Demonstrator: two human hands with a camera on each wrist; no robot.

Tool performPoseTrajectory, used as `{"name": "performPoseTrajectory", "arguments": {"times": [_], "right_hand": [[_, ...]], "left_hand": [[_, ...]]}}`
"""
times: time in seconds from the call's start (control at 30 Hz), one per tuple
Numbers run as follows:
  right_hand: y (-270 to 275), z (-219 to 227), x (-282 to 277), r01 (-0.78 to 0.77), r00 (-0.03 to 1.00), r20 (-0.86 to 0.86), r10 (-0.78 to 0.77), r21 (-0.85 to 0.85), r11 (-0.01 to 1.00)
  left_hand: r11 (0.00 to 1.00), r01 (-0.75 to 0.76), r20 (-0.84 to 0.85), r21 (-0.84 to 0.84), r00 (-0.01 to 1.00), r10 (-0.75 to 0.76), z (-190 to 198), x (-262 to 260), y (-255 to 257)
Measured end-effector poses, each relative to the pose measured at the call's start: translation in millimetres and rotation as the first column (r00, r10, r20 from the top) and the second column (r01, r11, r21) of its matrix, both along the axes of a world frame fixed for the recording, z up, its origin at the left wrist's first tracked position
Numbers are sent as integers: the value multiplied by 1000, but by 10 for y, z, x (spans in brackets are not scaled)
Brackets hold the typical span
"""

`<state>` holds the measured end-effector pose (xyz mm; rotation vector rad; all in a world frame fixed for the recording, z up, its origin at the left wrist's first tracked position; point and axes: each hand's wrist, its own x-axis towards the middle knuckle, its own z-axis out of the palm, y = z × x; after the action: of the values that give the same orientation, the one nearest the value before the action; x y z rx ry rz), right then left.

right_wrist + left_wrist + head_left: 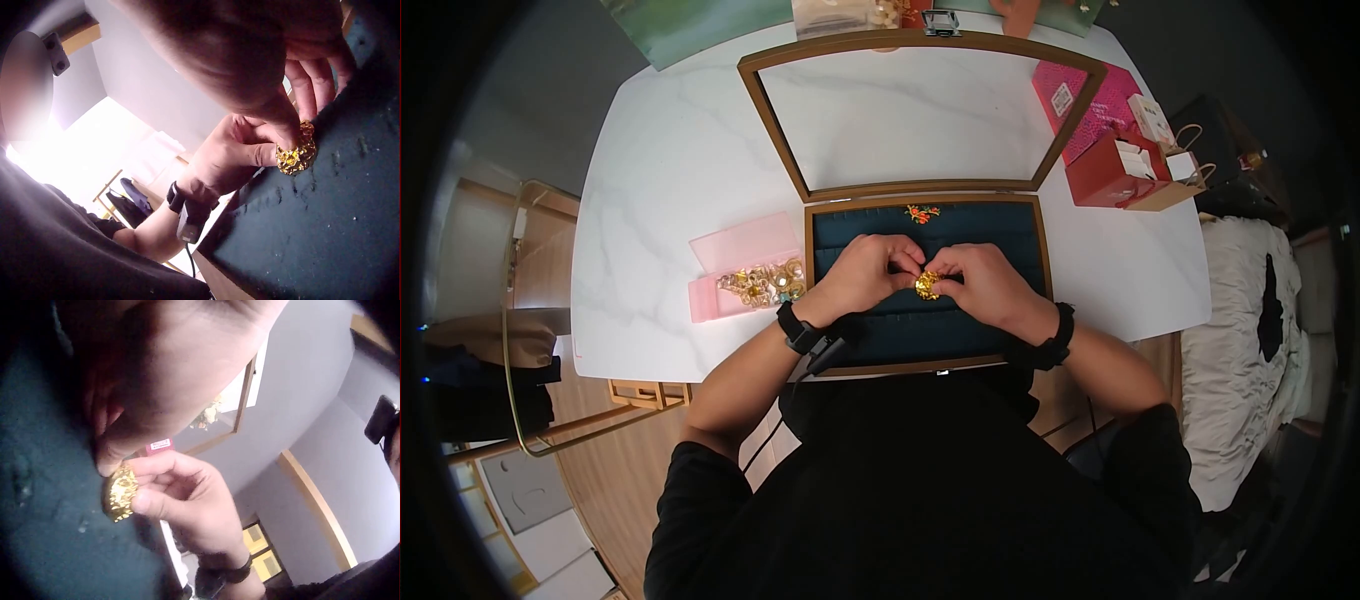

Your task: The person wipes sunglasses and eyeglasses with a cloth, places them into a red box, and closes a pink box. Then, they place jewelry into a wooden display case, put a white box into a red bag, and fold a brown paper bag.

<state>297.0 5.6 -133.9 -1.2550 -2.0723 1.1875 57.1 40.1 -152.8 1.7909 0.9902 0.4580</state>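
Note:
A crinkled gold ornament [927, 285] is held between both hands over the dark green padded lining [900, 338] of a wooden-framed case. My left hand [868, 272] pinches its left side with thumb and finger; my right hand [992, 288] pinches its right side. In the left wrist view the gold ornament [122, 492] stands against the lining, the right hand [194, 494] gripping its edge. The right wrist view shows the ornament [295, 150] close to the slits in the lining, with the left hand [219, 156] behind it. A red-orange floral piece [921, 214] lies near the case's back edge.
The case's glass lid [802, 178] stands raised at the back. Left of the case sits an open pink box [705, 298] with gold jewellery [762, 284]. At the back right are a red paper bag [1100, 172] and a magenta package [1090, 95].

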Motion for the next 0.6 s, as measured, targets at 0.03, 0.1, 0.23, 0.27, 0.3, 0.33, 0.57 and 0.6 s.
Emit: {"name": "performPoseTrajectory", "arguments": {"times": [0.03, 0.1, 0.23, 0.27, 0.3, 0.33, 0.57, 0.6], "right_hand": [[5, -5, -3, 5, 1000, -8, -5, -2, 1000], [10, 3, -13, 11, 1000, -15, -11, -6, 1000], [43, 27, -32, -8, 1000, 20, 9, -11, 1000], [51, 27, -22, -14, 1000, 24, 14, -14, 1000], [52, 31, -19, -10, 1000, 25, 11, -12, 1000], [49, 34, -24, -16, 999, 31, 16, 0, 1000], [61, 80, -50, -25, 997, 78, 26, -5, 1000], [63, 65, -47, -25, 997, 78, 26, -5, 1000]], "left_hand": [[999, 38, -5, 8, 999, -38, 2, -5, 30], [995, 84, -6, -55, 996, -84, 35, -24, 109], [976, 83, -79, -203, 992, -101, 176, 27, 137], [976, 86, -78, -200, 992, -103, 186, 51, 139], [980, 64, -111, -191, 990, -86, 192, 69, 129], [982, 41, -144, -182, 987, -68, 193, 82, 112], [999, -10, -216, -47, 976, 0, 185, 152, -3], [998, -35, -208, -58, 978, 22, 170, 155, -14]]}}
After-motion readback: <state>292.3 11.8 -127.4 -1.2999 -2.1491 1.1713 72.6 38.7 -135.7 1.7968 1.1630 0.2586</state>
